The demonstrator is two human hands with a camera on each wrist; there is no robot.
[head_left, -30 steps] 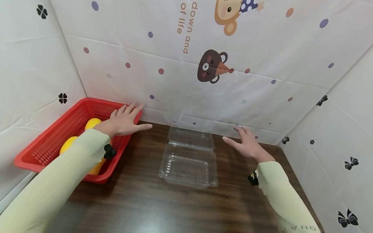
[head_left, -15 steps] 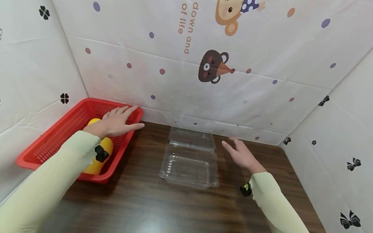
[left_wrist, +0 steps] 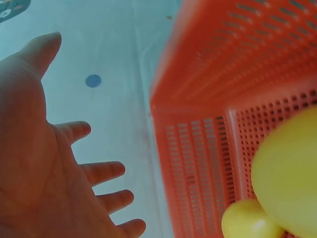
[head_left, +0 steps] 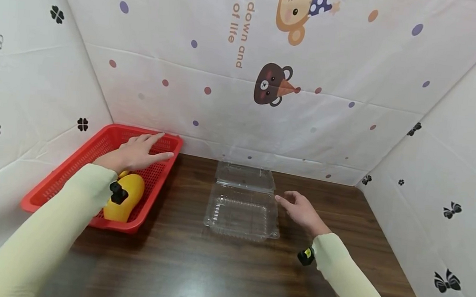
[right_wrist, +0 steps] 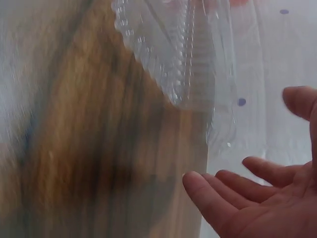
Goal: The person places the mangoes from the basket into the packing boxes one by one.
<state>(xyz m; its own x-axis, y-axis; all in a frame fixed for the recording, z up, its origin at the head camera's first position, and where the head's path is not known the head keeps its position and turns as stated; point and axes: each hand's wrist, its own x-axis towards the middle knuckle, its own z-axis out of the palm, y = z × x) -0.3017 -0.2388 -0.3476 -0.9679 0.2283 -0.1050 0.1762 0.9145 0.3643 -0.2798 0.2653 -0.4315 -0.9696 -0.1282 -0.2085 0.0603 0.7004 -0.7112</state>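
Note:
A red perforated plastic basket (head_left: 154,193) stands at the left, holding yellow, mango-like fruit (head_left: 130,191). Over the basket hangs my left hand (head_left: 132,152), its fingers spread and its palm holding nothing. In the left wrist view, a large yellow fruit (left_wrist: 290,173) and a smaller yellow piece (left_wrist: 250,222) lie inside, apart from the hand. A clear plastic clamshell box (head_left: 240,215) lies in the middle with its lid (head_left: 245,177) folded back toward the wall. Just right of the box is my right hand (head_left: 301,209), fingers loosely bent and empty.
The dark wood table (head_left: 191,273) carries the basket and box. White printed sheets form a back wall (head_left: 160,103), a left wall (head_left: 23,99) and a right wall (head_left: 424,176) close around the work area.
My left hand has drawn left and back over the basket, uncovering more of the yellow fruit near its front. The right hand has come nearer, down beside the clamshell box. Basket and box have stayed put.

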